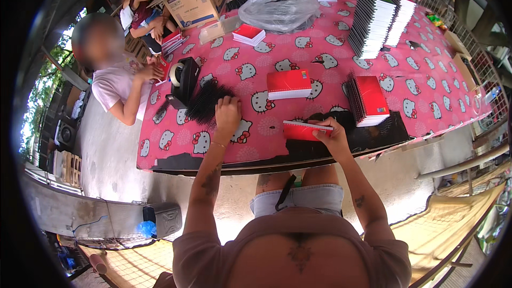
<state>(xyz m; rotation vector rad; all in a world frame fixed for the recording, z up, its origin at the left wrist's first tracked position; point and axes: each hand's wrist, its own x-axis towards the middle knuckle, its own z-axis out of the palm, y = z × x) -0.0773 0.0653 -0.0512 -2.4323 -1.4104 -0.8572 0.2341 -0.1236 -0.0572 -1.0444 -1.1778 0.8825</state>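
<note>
A person sits at a table point(426, 82) covered in a pink cartoon-cat cloth, seen from above, forearms rising from the lower edge of the frame. The right hand point(332, 132), just right of centre, is closed on a red notebook point(303, 129), thumb on top, holding it level at the near table edge as if to keep its spine side reachable. The left hand point(228, 113), left of centre, rests with fingers curled on the near side of a pile of black spiral bindings point(209, 100); whether it pinches one I cannot tell. Above the hands, mid-frame, lies a short stack of red notebooks point(288, 84), and to the right a fanned stack of red-covered books point(369, 100) leans on edge, within easy reach of the right arm. A black tape dispenser point(184, 79) stands at the left of the table beside the bindings. In the upper right a long row of dark-edged books point(373, 20) stands packed upright, away from the working area. Upper centre holds a crumpled clear plastic bag point(278, 12) and another small red stack point(248, 34); a cardboard box point(194, 2) sits upper left. Two other people sit at the left edge, one with an arm point(128, 105) resting on the table corner
</note>
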